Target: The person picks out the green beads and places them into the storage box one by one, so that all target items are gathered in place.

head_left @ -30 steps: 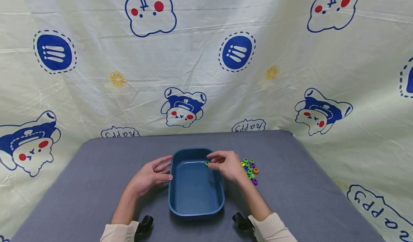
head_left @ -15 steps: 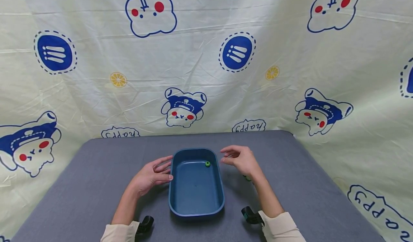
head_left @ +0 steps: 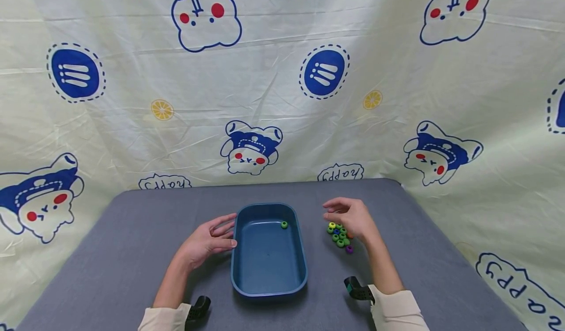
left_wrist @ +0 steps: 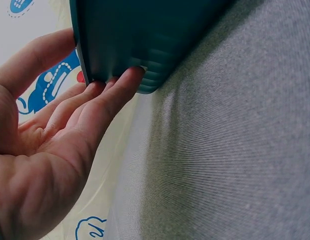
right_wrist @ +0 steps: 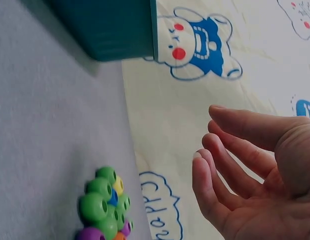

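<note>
A blue rectangular plastic tray (head_left: 268, 292) stands on the table, with one green bead (head_left: 284, 225) lying inside near its far right corner. My left hand (head_left: 205, 242) rests its fingertips and thumb against the tray's left side; in the left wrist view the fingers are extended along the outer wall. To the right of the tray, my right hand (head_left: 350, 217) hovers above a cluster of round beads (head_left: 341, 236) with holes. Nothing is held between its loosely bent fingers. Green beads make up most of the cluster, along with yellow, blue, orange and purple ones (right_wrist: 90, 234).
A grey cloth covers the table (head_left: 145, 252). Behind it hangs a pale curtain (head_left: 273, 90) printed with cartoon figures. Black wrist straps (head_left: 198, 307) sit at both cuffs.
My right hand has let go of a green bead inside the tray, then moved right over the bead cluster. The left hand and the tray stay in place.
</note>
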### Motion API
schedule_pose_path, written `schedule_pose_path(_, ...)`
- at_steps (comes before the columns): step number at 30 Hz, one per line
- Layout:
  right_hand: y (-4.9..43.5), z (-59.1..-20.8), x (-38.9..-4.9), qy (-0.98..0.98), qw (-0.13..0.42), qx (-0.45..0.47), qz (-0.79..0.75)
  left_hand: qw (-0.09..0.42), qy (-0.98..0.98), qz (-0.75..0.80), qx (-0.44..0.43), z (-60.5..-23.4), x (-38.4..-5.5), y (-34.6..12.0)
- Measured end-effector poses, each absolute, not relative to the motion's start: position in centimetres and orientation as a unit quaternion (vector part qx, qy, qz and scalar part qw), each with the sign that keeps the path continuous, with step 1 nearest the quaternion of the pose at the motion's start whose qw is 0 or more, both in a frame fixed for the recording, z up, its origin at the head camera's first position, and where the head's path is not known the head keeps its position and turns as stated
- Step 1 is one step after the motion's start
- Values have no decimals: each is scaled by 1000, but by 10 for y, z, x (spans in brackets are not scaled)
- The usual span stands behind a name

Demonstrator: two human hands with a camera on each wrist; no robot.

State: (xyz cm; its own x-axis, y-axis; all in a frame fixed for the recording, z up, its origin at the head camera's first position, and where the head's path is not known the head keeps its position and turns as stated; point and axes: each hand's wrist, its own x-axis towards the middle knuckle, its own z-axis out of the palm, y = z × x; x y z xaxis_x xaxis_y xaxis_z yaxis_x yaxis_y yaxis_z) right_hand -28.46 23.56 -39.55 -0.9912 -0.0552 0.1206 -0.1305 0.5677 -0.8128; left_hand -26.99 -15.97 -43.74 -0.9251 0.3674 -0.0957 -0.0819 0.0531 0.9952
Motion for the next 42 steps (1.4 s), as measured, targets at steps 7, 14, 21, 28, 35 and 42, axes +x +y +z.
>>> schedule_pose_path(7, 250, -398, -286, -885, 54, 18, 461, 164, 707, 681, 100, -438, -270, -159)
schedule_pose_path(14, 262, -407, -289, -881, 79, -4, 467, 163, 706, 682, 98, -438, -271, -159)
schedule_pose_path(21, 271, -419, -296, -889, 93, -43, 446, 160, 709, 680, 95, -438, -271, -159)
schedule_pose_path(28, 273, -433, -303, -896, 90, -87, 426, 160, 710, 679, 97, -438, -270, -160)
schedule_pose_path(35, 274, -443, -305, -901, 84, -93, 416, 161, 707, 682, 100, -438, -270, -160)
schedule_pose_path(42, 274, -447, -306, -909, 78, -95, 398, 162, 706, 683, 94, -439, -271, -158)
